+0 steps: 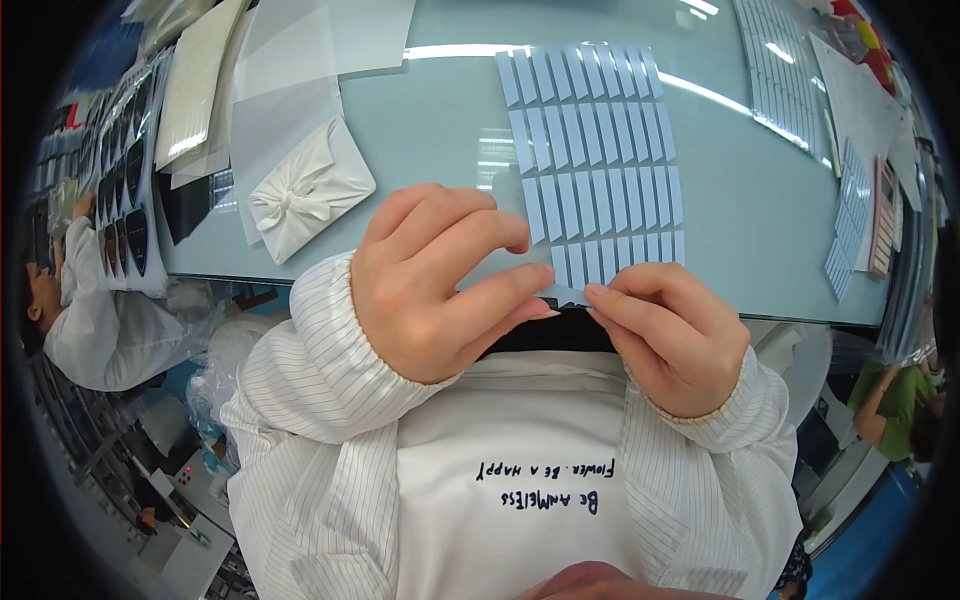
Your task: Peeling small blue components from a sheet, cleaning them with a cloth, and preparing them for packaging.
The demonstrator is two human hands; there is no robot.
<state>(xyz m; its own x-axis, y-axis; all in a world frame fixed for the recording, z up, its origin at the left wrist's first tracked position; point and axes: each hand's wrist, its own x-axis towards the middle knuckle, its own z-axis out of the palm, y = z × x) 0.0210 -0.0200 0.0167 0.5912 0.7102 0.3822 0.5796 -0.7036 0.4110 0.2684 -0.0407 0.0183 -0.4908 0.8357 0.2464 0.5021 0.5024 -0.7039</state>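
My left hand (440, 275) is at the table's near edge, its thumb and index finger pinching a small dark piece (549, 301). The middle finger curls above them, apart from the thumb. Opposite, my right hand (672, 335) has its thumb and index fingertips pressed together on the end of a small light-blue strip (570, 295), which spans the gap between the hands and meets the dark piece. Just beyond my fingers lies a sheet of light-blue strips (600, 150) in several rows. My fingertips partly hide the small pieces.
On the glass-topped table (430, 130), a white knotted cloth packet (310, 190) lies left, near translucent sheets (285, 60). More strip sheets (780, 75) and a pink-framed card (884, 215) lie right. One person in white (110, 310) sits left; another in green (885, 410) is far right.
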